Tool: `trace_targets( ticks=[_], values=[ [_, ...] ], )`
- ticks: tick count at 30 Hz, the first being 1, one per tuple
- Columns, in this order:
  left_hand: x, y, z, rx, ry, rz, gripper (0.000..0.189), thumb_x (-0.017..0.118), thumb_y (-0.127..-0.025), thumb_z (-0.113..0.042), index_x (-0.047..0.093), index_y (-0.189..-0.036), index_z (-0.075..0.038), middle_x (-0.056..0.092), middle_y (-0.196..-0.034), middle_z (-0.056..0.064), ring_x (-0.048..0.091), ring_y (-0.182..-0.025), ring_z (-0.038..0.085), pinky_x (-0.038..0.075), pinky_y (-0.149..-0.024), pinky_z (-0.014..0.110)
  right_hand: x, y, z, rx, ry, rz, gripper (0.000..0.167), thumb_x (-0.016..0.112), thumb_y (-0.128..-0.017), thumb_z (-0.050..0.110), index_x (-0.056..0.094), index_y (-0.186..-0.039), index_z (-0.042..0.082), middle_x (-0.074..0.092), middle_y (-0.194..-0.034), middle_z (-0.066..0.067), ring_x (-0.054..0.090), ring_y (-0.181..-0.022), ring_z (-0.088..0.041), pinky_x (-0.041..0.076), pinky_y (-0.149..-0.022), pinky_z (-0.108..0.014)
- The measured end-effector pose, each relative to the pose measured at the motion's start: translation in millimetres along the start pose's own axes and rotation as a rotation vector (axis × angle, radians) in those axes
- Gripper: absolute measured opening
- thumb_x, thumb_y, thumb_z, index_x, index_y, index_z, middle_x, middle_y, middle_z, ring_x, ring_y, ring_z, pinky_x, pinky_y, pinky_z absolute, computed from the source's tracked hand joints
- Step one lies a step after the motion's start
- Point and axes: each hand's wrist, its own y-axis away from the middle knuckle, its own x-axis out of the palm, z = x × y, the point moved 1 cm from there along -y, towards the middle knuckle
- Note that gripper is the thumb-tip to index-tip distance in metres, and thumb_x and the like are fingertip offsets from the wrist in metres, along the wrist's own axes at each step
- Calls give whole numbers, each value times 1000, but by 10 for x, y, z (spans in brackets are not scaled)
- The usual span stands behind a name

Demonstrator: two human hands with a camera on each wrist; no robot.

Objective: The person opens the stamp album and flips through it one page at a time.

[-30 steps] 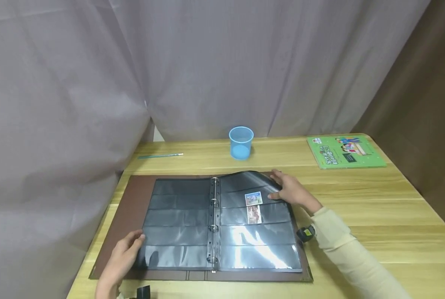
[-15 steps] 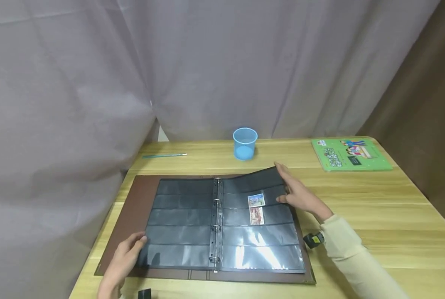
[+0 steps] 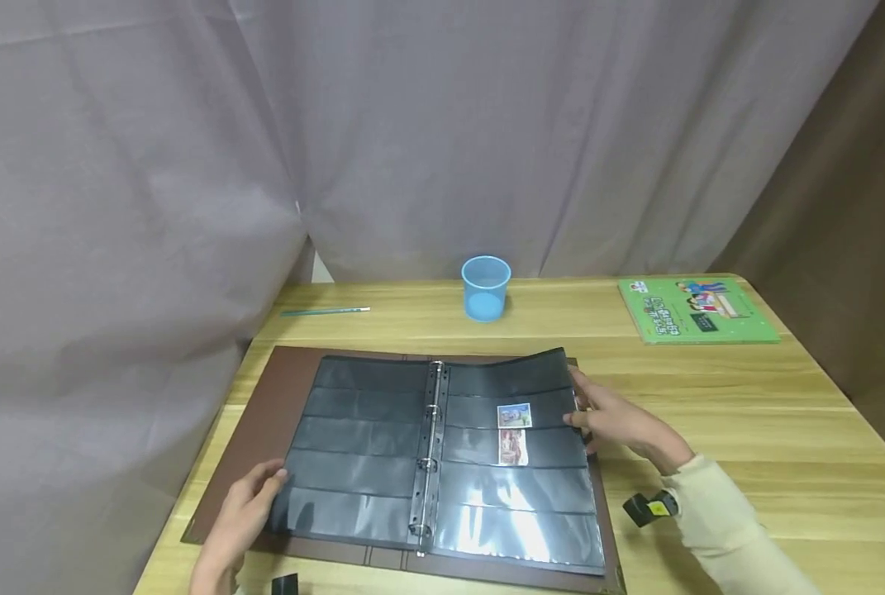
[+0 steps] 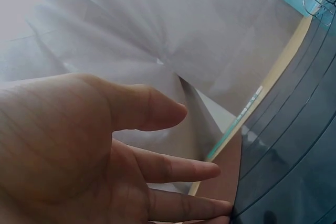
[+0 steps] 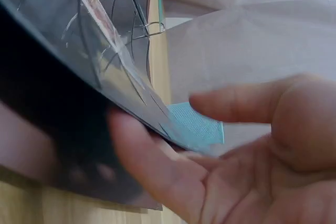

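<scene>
A brown ring-binder stamp album lies spread on the table, with black pocket pages on both sides of its metal rings. Two stamps sit in the right page: a blue one above a reddish one. At that page's raised outer edge is my right hand. In the right wrist view its fingers reach under the page, while the thumb stands apart above it. My left hand has its extended fingers at the left page's outer edge, thumb free in the left wrist view.
Behind the album stand a blue cup and, farther left, a green pencil. A green book lies at the back right. Grey curtain closes off the table's far side.
My right hand has come down along the page edge toward me, and the page's raised corner has lowered. The album's right side has shifted slightly nearer. My left hand stays about where it was.
</scene>
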Motion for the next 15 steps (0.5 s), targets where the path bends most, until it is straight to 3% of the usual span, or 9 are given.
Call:
trace_targets(
  ticks=[1, 3, 5, 7, 8, 10, 12, 14, 15],
  values=[
    [-1, 0, 6, -1, -2, -3, 49, 44, -109, -21, 40, -145, 13, 41, -147, 38, 37, -137, 53, 33, -108, 65, 10, 14, 2, 3, -2, 24, 94, 54, -96, -3, -19, -155, -4, -1, -151, -51, 57, -80, -33, 59, -60, -47],
    [-2, -3, 16, 2, 1, -11, 49, 44, -109, -20, 40, -145, 13, 41, -146, 38, 37, -136, 53, 33, -109, 65, 14, 21, 2, -8, -16, 57, 100, 54, -93, -6, -23, -156, 5, -18, -155, -42, 58, -96, -48, 58, -57, -46],
    [-4, -7, 17, 3, 7, -17, 49, 44, -109, -19, 40, -145, 14, 41, -146, 38, 37, -137, 53, 32, -109, 65, 8, 1, -5, -34, -31, 64, 103, 53, -90, -10, -25, -156, 8, -27, -157, -33, 45, -121, -62, 58, -56, -45],
    [-5, -11, 19, 0, 11, -19, 49, 43, -109, -20, 40, -145, 14, 41, -146, 38, 37, -137, 53, 32, -109, 65, -4, -35, -6, -80, -42, 47, 103, 51, -87, -15, -22, -156, 6, -25, -158, -31, 22, -138, -62, 58, -57, -44],
    [-5, -10, 22, -1, 13, -21, 48, 43, -109, -19, 40, -144, 14, 41, -146, 38, 37, -136, 53, 32, -109, 65, -10, -55, -7, -98, -50, 31, 102, 50, -86, -16, -19, -157, 4, -19, -160, -33, 24, -138, -62, 58, -57, -43],
    [-2, -5, 29, -3, 13, -22, 48, 43, -109, -19, 41, -144, 13, 42, -145, 38, 38, -136, 53, 33, -109, 65, -24, -95, -2, -114, -48, -5, 96, 49, -86, -18, -14, -158, -1, 5, -158, -41, 44, -127, -57, 58, -58, -41],
    [-2, 1, 38, -6, 11, -24, 48, 43, -109, -20, 41, -144, 13, 43, -145, 37, 40, -135, 52, 34, -108, 66, -37, -133, 18, -126, -31, -43, 90, 50, -88, -18, -7, -157, -7, 26, -150, -44, 61, -106, -43, 57, -57, -37],
    [-3, 4, 44, -6, 13, -28, 47, 43, -109, -20, 42, -144, 13, 43, -145, 37, 40, -135, 52, 34, -108, 66, -52, -170, 49, -122, -12, -83, 84, 51, -90, -16, 0, -157, -11, 45, -136, -41, 62, -80, -25, 53, -54, -32],
    [-3, 5, 45, -6, 13, -31, 47, 43, -109, -20, 42, -143, 13, 43, -145, 37, 40, -135, 52, 34, -108, 66, -57, -190, 67, -120, -1, -99, 81, 51, -91, -15, 3, -156, -12, 51, -124, -38, 59, -75, -20, 52, -53, -30]
  ],
)
